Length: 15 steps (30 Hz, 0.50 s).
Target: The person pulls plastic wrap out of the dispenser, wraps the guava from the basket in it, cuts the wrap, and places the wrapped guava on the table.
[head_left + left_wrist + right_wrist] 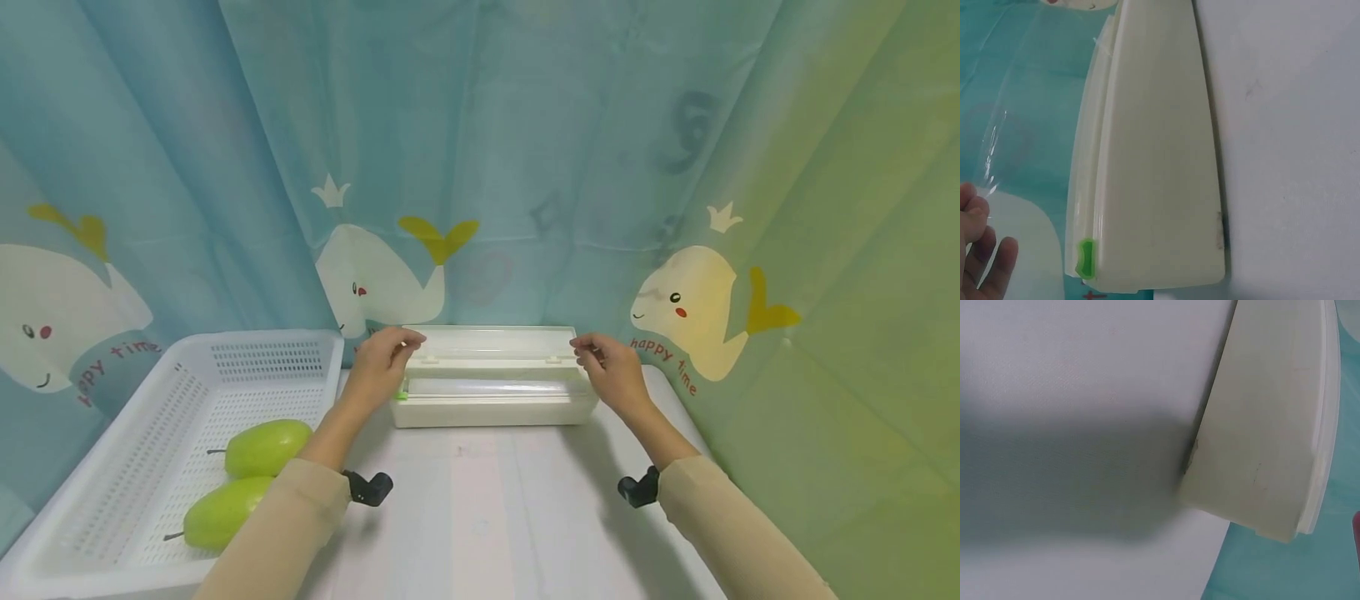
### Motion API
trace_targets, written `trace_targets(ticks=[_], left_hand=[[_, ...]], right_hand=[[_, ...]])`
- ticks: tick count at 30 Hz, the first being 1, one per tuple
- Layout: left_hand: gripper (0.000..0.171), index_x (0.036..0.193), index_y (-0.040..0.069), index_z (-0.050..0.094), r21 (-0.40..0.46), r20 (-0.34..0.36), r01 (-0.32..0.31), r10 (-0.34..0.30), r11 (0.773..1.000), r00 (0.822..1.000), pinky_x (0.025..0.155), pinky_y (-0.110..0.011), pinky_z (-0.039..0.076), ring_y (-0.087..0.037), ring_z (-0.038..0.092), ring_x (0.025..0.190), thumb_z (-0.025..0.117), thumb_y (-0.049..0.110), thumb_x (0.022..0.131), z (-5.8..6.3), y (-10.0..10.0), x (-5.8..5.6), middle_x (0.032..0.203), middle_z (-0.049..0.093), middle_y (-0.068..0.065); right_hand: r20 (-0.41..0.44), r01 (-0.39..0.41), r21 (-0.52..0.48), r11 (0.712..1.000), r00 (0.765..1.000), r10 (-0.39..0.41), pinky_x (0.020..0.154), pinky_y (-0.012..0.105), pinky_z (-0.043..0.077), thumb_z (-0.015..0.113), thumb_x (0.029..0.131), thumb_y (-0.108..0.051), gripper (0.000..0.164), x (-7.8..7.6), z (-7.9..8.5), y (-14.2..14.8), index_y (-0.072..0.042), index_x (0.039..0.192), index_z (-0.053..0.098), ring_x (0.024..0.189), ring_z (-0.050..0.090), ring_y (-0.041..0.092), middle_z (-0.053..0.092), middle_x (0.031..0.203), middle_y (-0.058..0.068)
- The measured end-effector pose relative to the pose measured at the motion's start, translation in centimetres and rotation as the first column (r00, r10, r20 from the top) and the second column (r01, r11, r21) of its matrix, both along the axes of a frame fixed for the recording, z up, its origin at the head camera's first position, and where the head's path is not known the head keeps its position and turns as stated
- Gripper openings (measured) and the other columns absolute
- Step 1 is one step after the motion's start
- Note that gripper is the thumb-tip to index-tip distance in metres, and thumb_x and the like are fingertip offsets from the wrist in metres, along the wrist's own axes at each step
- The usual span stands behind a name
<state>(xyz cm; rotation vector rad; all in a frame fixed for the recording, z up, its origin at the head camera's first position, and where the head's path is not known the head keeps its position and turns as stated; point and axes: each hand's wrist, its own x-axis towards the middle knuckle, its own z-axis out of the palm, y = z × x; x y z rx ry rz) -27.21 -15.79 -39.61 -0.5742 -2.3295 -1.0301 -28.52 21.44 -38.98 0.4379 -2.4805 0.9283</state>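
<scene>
A cream cling film dispenser (487, 414) lies on the table with its lid raised at the back. Inside it shows a roll of cling film (498, 387). A green slider (1086, 259) sits at the dispenser's left end. Above that end, my left hand (381, 367) pinches the edge of a clear sheet of cling film (992, 150) between thumb and finger. My right hand (617, 371) is raised at the right end, thumb and fingertips together at the sheet's other side; the right wrist view catches just one fingertip (1357, 528).
To the left stands a white perforated basket (262, 338) with two green fruits, one fruit (266, 448) behind the other fruit (225, 512). A blue-green curtain (540, 167) with whale prints hangs close behind the dispenser. The pale tabletop (480, 517) stretches in front.
</scene>
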Motion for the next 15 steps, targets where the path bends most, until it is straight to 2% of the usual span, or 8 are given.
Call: trace_targets(ticks=[6,15], left_hand=[[0.016,0.105,0.006,0.072,0.01,-0.003,-0.007,0.007,1.0,1.0,0.069,-0.035,0.05,-0.02,0.058,0.078,0.064,-0.002,0.094,0.05,0.0,0.11,0.1,0.071,-0.008],[0.016,0.103,0.005,0.072,0.041,-0.087,0.01,-0.006,0.999,0.996,0.072,-0.038,0.05,-0.024,0.061,0.082,0.064,-0.004,0.093,0.17,0.24,0.11,0.096,0.072,-0.009]], right_hand=[[0.014,-0.001,0.008,1.0,1.0,0.001,0.071,0.038,0.06,0.056,0.099,-0.003,0.017,-0.01,0.28,-0.07,-0.003,0.105,0.071,0.081,0.071,0.022,0.074,0.095,0.011],[-0.013,-0.009,0.011,1.0,1.0,0.009,0.07,0.038,0.06,0.058,0.098,-0.002,0.015,-0.18,0.68,0.22,-0.004,0.104,0.071,0.08,0.072,0.022,0.075,0.096,0.011]])
